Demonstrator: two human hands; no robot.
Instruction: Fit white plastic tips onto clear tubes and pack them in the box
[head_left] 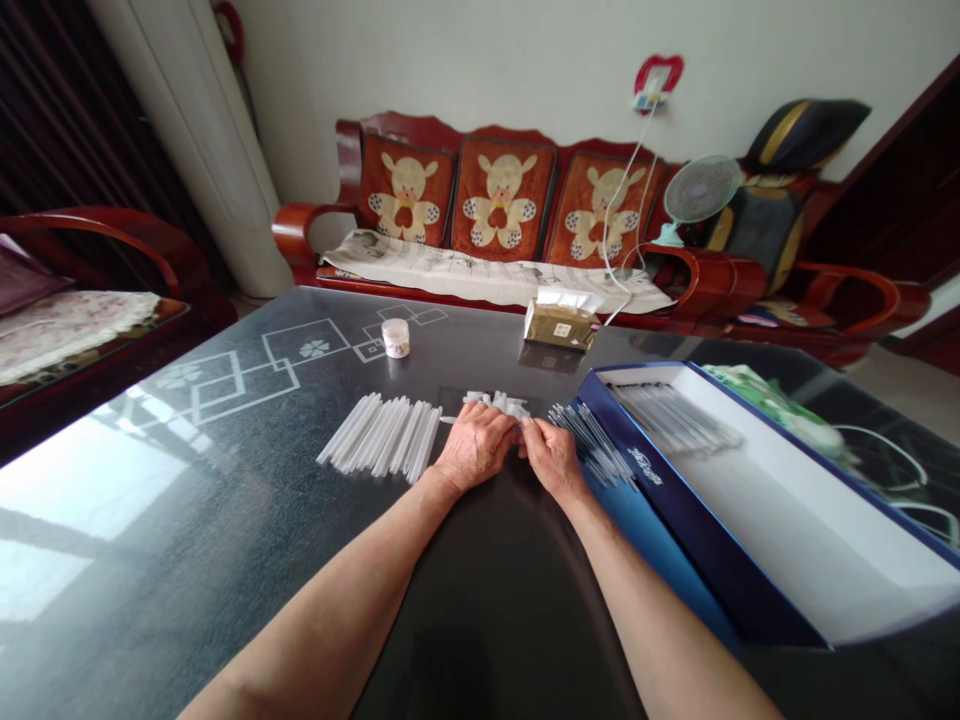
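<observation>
**Two hands meet over small white pieces on a dark glass table**

At the far left stands a wooden armchair (pixel 112 250) with a pale lace cover on its seat. The table (pixel 225 480) has a glossy black top with a printed pattern of white squares and a clover. A small white jar (pixel 395 338) with a pinkish lid sits on that pattern; its label is too small to read.

A row of white sticks (pixel 382 435) lies side by side, just left of the hands. The left hand (pixel 476 447) rests palm down with its fingers curled in. The right hand (pixel 551 455) is close beside it, fingers bunched. The fingertips of both come together and pinch at the near edge of the small white pieces (pixel 496 402), which lie heaped on the table just beyond the knuckles. What exactly is in the pinch is too small to make out.

Right of the right hand, a fan of thin clear sticks (pixel 592 440) lies against a blue box (pixel 675 530). The box is open and white inside, and more clear sticks lie in it. Silver script on its blue wall cannot be read.

Behind, a tan tissue pack (pixel 561 322) stands on the table. Beyond it is a red wooden sofa (pixel 495 200) with three cartoon-animal cushions, and a small fan (pixel 701 190) to its right.
</observation>
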